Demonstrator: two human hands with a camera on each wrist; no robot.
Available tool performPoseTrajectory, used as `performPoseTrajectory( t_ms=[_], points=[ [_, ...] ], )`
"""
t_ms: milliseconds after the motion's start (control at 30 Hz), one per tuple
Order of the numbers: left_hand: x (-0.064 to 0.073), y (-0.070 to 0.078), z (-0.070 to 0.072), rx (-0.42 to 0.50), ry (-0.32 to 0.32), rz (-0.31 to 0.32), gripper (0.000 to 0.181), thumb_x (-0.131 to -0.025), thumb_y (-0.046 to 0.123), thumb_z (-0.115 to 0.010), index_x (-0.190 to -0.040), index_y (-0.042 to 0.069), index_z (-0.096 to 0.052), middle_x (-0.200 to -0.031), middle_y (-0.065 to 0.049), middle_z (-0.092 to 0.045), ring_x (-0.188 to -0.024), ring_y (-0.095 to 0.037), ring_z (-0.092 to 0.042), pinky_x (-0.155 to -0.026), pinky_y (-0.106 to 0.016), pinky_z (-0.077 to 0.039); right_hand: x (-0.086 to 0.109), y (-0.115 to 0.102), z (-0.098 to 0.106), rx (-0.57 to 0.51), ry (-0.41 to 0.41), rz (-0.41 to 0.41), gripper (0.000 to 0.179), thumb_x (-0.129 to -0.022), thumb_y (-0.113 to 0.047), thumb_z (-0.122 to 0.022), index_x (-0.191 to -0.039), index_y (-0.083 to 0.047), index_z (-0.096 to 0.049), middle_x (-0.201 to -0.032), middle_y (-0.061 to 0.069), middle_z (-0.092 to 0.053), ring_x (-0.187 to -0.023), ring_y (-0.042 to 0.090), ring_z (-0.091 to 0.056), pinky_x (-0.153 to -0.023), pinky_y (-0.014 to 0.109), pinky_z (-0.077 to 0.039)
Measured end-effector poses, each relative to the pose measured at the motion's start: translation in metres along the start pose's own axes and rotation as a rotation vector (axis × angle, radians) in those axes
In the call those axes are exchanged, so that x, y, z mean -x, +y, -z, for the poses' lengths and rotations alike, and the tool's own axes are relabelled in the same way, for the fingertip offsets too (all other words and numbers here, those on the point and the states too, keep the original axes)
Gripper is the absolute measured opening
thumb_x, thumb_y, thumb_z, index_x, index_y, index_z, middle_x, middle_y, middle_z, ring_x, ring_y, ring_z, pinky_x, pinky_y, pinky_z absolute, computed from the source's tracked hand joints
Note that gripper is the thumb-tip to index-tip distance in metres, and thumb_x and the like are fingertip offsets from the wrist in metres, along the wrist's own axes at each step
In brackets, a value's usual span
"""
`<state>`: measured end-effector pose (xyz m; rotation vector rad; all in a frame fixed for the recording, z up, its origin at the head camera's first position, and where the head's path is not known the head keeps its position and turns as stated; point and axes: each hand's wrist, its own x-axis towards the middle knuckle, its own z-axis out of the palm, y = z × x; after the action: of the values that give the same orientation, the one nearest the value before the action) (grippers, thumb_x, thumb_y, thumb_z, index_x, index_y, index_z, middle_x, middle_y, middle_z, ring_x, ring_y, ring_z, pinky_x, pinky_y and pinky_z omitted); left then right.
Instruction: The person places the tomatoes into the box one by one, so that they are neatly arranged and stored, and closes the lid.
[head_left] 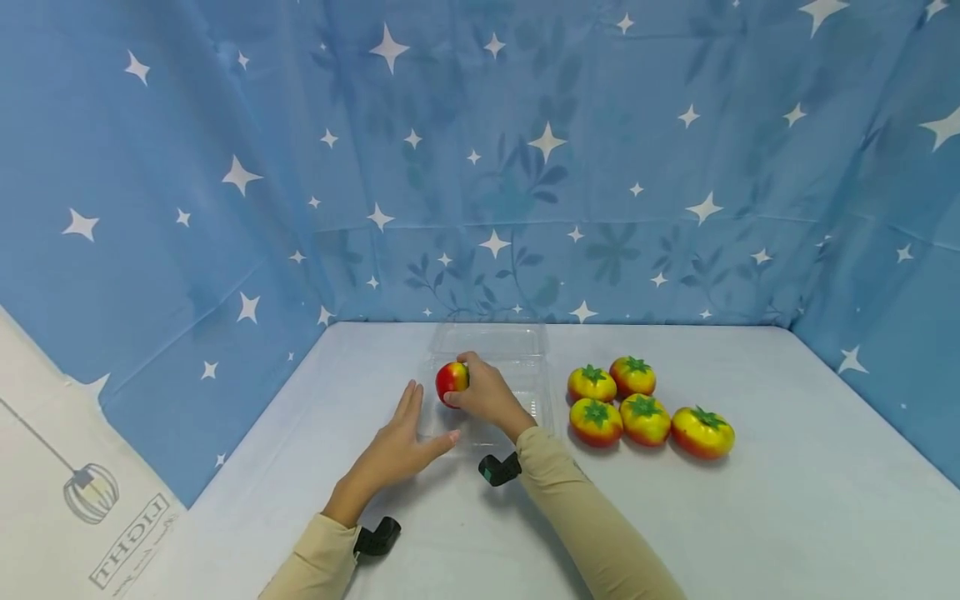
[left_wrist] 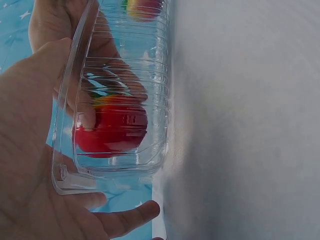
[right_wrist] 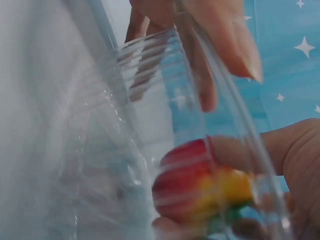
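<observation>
A clear plastic clamshell box (head_left: 536, 400) lies on the white table with its lid (head_left: 489, 337) folded back. My right hand (head_left: 491, 396) grips a red and yellow toy persimmon (head_left: 448, 380), tipped on its side, at the left part of the box. In the left wrist view the persimmon (left_wrist: 117, 131) shows through the ribbed wall, its green leaves turned toward the right hand's fingers. My left hand (head_left: 397, 446) stands at the box's near left corner, fingers straight and thumb spread, holding nothing.
Several more toy persimmons (head_left: 645, 419), leaves up, sit grouped on the table right of the box. A blue star-patterned curtain (head_left: 480, 167) rises along the table's back and sides. A black wrist camera (head_left: 499, 469) hangs under the right wrist.
</observation>
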<state>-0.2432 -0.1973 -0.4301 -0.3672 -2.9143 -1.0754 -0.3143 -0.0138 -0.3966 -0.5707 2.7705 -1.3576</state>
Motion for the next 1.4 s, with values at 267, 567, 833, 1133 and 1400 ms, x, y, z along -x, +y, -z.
performPoseTrajectory(
  t_ms=[267,567,833,1133,1400],
  points=[
    [-0.001,0.003,-0.001,0.018,-0.017,-0.023,0.116,-0.097,0.064,-0.069,-0.169,-0.003,-0.008,-0.178,-0.02,0.001,-0.16,-0.044,-0.015,-0.123,-0.067,-0.024,0.001,0.004,-0.005,0.059,0.007,0.0,0.062,-0.095,-0.013,-0.083,-0.146,0.004,-0.052,-0.131,0.024,-0.064,-0.114,0.038,-0.065,-0.101,0.05,-0.058],
    [-0.002,0.003,-0.002,0.022,-0.012,-0.026,0.115,-0.098,0.063,-0.07,-0.169,-0.004,-0.009,-0.178,-0.02,0.0,-0.159,-0.046,-0.017,-0.122,-0.068,-0.024,0.0,0.006,-0.006,0.099,-0.041,0.016,0.063,-0.096,-0.013,-0.081,-0.151,0.003,-0.053,-0.136,0.024,-0.063,-0.121,0.038,-0.061,-0.108,0.052,-0.053],
    [0.0,0.002,-0.003,0.026,-0.011,-0.023,0.115,-0.098,0.061,-0.07,-0.168,-0.006,-0.009,-0.177,-0.023,0.0,-0.16,-0.045,-0.014,-0.124,-0.064,-0.022,0.001,0.007,-0.009,0.102,-0.002,-0.011,0.053,-0.097,-0.015,-0.082,-0.14,0.005,-0.058,-0.126,0.023,-0.066,-0.111,0.036,-0.064,-0.103,0.05,-0.056],
    [0.0,0.001,-0.002,0.018,-0.015,-0.022,0.116,-0.098,0.063,-0.07,-0.168,-0.004,-0.008,-0.178,-0.021,0.0,-0.161,-0.043,-0.013,-0.125,-0.062,-0.022,0.001,0.007,-0.014,0.129,0.047,-0.011,0.054,-0.096,-0.023,-0.084,-0.128,0.009,-0.055,-0.107,0.02,-0.065,-0.093,0.032,-0.062,-0.093,0.047,-0.059],
    [0.001,-0.001,0.0,0.022,-0.015,-0.028,0.114,-0.099,0.061,-0.07,-0.168,-0.004,-0.006,-0.177,-0.022,0.002,-0.161,-0.042,-0.01,-0.125,-0.062,-0.022,-0.001,0.005,-0.016,0.151,0.034,-0.02,0.07,-0.096,-0.028,-0.084,-0.14,0.013,-0.048,-0.118,0.028,-0.063,-0.099,0.036,-0.065,-0.099,0.051,-0.059]
  ],
)
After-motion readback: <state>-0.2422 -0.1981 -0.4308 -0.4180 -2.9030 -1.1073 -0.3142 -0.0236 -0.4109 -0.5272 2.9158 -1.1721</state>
